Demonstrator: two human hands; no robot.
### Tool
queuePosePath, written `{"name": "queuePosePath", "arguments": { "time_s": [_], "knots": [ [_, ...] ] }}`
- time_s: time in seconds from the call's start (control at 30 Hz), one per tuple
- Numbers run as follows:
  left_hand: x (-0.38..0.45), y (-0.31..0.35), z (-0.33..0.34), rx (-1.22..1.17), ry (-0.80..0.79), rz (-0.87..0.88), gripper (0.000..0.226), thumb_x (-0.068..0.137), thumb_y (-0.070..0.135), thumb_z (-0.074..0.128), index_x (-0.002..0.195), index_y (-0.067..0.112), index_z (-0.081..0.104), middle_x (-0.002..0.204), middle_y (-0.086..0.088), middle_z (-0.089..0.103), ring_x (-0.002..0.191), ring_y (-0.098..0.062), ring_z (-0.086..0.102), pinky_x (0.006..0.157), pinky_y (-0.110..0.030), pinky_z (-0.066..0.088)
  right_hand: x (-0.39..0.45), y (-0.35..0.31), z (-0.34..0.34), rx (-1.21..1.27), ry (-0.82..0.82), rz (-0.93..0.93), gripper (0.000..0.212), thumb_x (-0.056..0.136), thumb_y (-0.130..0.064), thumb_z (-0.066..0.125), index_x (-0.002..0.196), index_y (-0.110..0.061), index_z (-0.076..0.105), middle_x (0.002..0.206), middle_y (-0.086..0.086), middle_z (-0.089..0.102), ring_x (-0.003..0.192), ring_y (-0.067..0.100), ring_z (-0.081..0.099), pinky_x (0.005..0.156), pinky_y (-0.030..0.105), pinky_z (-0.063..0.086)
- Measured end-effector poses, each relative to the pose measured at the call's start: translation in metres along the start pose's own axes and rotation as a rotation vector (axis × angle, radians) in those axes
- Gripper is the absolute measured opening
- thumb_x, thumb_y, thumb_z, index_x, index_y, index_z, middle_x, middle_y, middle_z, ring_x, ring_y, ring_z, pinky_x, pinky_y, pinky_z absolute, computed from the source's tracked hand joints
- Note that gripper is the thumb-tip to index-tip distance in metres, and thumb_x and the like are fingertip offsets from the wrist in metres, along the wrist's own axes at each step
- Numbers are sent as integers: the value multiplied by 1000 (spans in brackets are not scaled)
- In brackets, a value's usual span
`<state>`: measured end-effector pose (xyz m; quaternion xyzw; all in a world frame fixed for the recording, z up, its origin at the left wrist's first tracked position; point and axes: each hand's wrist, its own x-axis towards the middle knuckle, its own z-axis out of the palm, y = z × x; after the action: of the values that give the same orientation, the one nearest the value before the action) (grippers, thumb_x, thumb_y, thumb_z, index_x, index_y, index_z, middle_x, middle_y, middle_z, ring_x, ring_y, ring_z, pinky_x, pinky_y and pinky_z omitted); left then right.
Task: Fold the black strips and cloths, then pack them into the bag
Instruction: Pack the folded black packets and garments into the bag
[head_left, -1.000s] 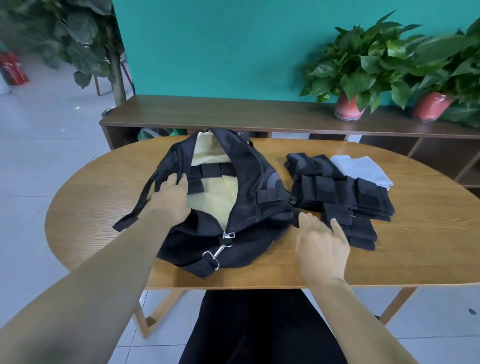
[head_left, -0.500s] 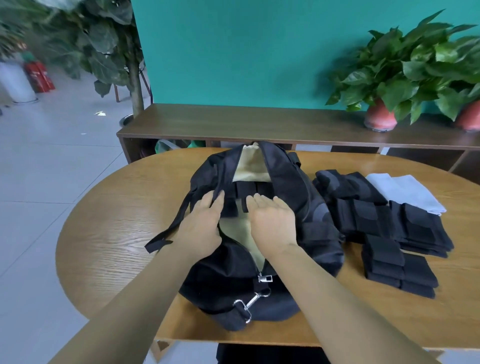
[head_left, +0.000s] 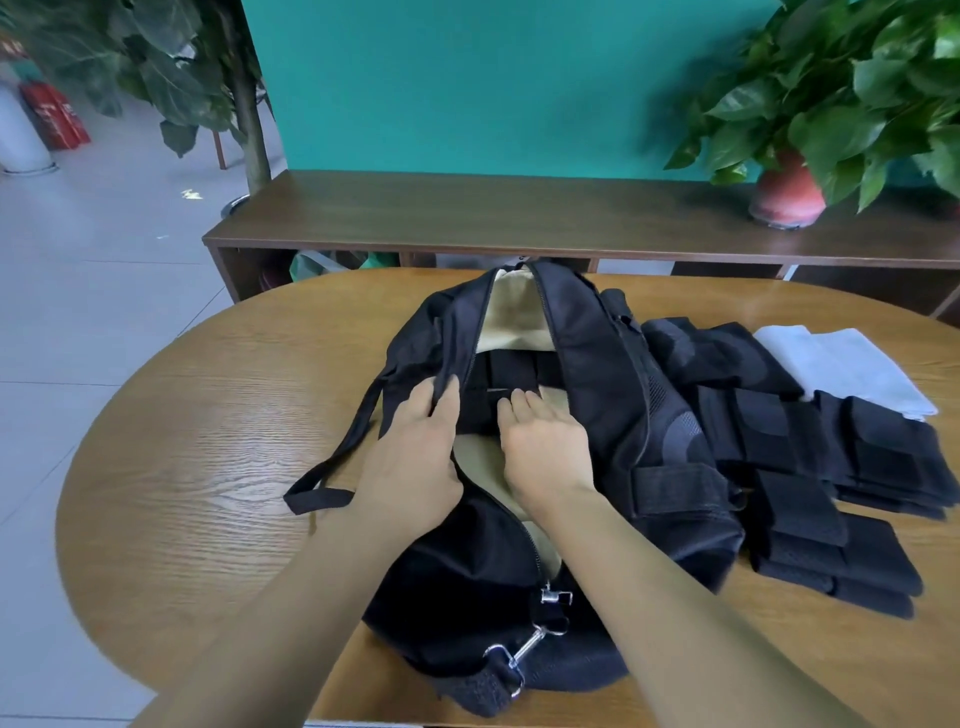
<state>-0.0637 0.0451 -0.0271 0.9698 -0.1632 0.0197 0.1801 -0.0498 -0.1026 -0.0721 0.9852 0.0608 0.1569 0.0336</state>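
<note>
A black bag (head_left: 613, 415) lies unzipped at the centre of the frame on the oval wooden bench (head_left: 197, 467), its pale lining showing; the left hand (head_left: 415, 452) grips the left edge of the opening, fingers curled over the fabric; the right hand (head_left: 540, 441) lies flat inside the opening with fingers straight, pressing on a folded black strip (head_left: 498, 374) already in the bag; more folded black strips (head_left: 800, 467) sit stacked just right of the bag, touching it; a white cloth (head_left: 852, 364) lies beyond them at right; a potted plant (head_left: 789, 192) stands on the low shelf in the upper right.
</note>
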Motion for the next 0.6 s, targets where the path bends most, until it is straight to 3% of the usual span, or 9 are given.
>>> {"name": "queuePosePath", "arguments": {
  "time_s": [0.1, 0.13, 0.2, 0.27, 0.4, 0.47, 0.53, 0.6],
  "knots": [
    [1, 0, 2, 16, -4, 2, 81, 89, 6, 49, 155, 20, 3, 158, 1, 7, 137, -20, 25, 93, -30, 45, 0, 0, -3, -13, -72, 35, 52, 57, -14, 81, 106, -3, 72, 106, 14, 72, 102, 24, 68, 79, 32, 57],
    [1, 1, 2, 23, -10, 1, 82, 89, 6, 49, 155, 20, 3, 158, 0, 8, 137, -21, 26, 94, -32, 46, -1, -1, -8, -19, -112, 37, 54, 71, -17, 75, 121, 0, 64, 121, 17, 65, 116, 25, 61, 90, 34, 52],
    [1, 3, 1, 46, -23, -7, 82, 89, 6, 49, 155, 19, 3, 157, -1, 7, 137, -22, 26, 95, -34, 46, 0, 0, -12, -51, -207, -4, 54, 96, -14, 44, 146, 1, 31, 151, 19, 36, 142, 27, 32, 112, 37, 31],
    [-1, 6, -1, 77, -34, -12, 82, 89, 6, 50, 155, 18, 3, 157, -1, 8, 137, -22, 27, 92, -33, 47, 0, 0, -22, -49, -261, -6, 54, 100, -12, 30, 151, -2, 14, 158, 17, 19, 147, 26, 16, 118, 37, 16],
    [-4, 9, -5, 151, -47, -7, 82, 89, 6, 53, 155, 16, 4, 157, -3, 9, 137, -24, 27, 88, -32, 47, -15, 5, -49, -44, -210, -24, 62, 98, -12, 33, 153, -8, 4, 160, 16, 4, 148, 25, 6, 120, 39, 6],
    [-5, 10, -6, 183, -53, -4, 81, 89, 7, 53, 154, 15, 5, 156, -4, 11, 135, -26, 28, 88, -34, 48, -31, 11, -64, 1, -92, -10, 63, 95, -8, 39, 152, -5, 13, 159, 17, 12, 148, 26, 13, 120, 40, 10],
    [-7, 10, -7, 203, -71, -12, 81, 89, 7, 54, 154, 14, 6, 156, -6, 12, 135, -29, 29, 91, -37, 48, -51, 22, -76, 74, 88, 42, 59, 84, -1, 54, 141, 0, 41, 147, 21, 40, 136, 31, 40, 113, 44, 29],
    [-7, 10, -7, 226, -84, -15, 81, 89, 7, 54, 154, 14, 7, 156, -8, 12, 136, -31, 27, 95, -39, 46, -77, 39, -81, 116, 247, 103, 49, 77, 0, 57, 126, 1, 58, 131, 21, 57, 119, 33, 57, 103, 46, 42]
  ]
}}
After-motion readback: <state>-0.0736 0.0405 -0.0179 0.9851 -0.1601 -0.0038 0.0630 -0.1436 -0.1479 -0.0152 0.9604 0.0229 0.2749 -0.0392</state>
